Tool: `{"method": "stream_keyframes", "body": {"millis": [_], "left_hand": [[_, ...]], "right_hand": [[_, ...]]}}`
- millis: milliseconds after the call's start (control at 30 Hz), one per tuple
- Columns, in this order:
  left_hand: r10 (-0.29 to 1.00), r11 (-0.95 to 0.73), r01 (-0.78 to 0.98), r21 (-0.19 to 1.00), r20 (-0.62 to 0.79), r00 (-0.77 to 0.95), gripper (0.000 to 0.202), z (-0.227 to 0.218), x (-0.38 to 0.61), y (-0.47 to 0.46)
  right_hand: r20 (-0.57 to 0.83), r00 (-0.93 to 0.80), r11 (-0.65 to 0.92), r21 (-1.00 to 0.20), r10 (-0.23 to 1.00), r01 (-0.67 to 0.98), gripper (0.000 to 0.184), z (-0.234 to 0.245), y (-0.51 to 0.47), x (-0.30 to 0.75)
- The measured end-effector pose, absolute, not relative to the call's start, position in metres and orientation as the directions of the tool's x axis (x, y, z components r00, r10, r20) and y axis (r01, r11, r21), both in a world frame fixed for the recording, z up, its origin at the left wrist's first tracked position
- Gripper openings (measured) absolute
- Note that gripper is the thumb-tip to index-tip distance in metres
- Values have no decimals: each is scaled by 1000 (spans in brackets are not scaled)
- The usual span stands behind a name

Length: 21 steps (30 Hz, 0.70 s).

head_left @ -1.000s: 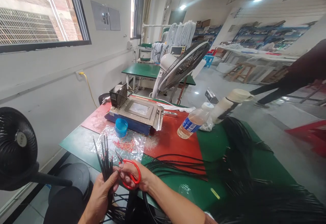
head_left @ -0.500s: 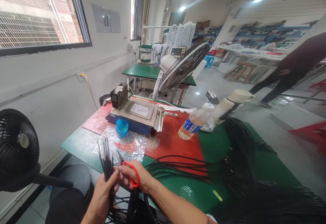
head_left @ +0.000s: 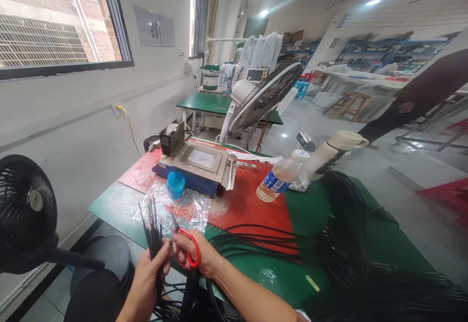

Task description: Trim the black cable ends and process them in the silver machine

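Observation:
My left hand (head_left: 146, 278) is closed round a bundle of thin black cables (head_left: 152, 231) whose cut ends stick upward near the table's front edge. My right hand (head_left: 195, 254) grips red-handled scissors (head_left: 187, 245), their short blades pointing up-left right beside the cable ends. More black cables (head_left: 256, 239) trail from my hands across the green table (head_left: 314, 214) to a large dark heap on the right.
A clear plastic sheet with red bits (head_left: 183, 207), a blue cap (head_left: 176, 184), a metal device on a blue base (head_left: 199, 163), a water bottle (head_left: 280, 181) and a white flask (head_left: 329, 151) sit beyond. Black fan (head_left: 25, 210) at left; tilted standing fan (head_left: 261, 97) behind. A person (head_left: 417, 97) walks at right.
My hands with the cables and scissors have barely shifted. The person at the right has moved on across the floor.

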State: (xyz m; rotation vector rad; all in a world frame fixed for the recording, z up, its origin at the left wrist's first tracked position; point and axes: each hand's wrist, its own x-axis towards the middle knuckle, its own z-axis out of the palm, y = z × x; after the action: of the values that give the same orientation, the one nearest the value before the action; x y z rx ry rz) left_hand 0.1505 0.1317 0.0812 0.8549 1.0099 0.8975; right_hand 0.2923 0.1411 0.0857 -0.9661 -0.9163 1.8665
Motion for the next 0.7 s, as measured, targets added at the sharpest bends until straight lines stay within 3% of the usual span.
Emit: {"method": "stream_keyframes", "body": {"millis": [167,333,567,700], "left_hand": [[904,407,-246,880,-349,247,28,79,151,131],[899,429,-285,857,-375,228,28,78,150,131],[896,411,-256,875,-336,290,28,83,150,132],[891,428,-258,866,-356,283,27,84,149,132]], "right_hand": [[-291,-366,-399,-876,884,-269,49,86,139,291],[-222,-317,-282,-946,922,-158,47,79,138,291],[-314,-353,-436,-828,882,-352,51,85,141,292],[-370,-365,-495,-793,854,-354,49,84,141,293]]}}
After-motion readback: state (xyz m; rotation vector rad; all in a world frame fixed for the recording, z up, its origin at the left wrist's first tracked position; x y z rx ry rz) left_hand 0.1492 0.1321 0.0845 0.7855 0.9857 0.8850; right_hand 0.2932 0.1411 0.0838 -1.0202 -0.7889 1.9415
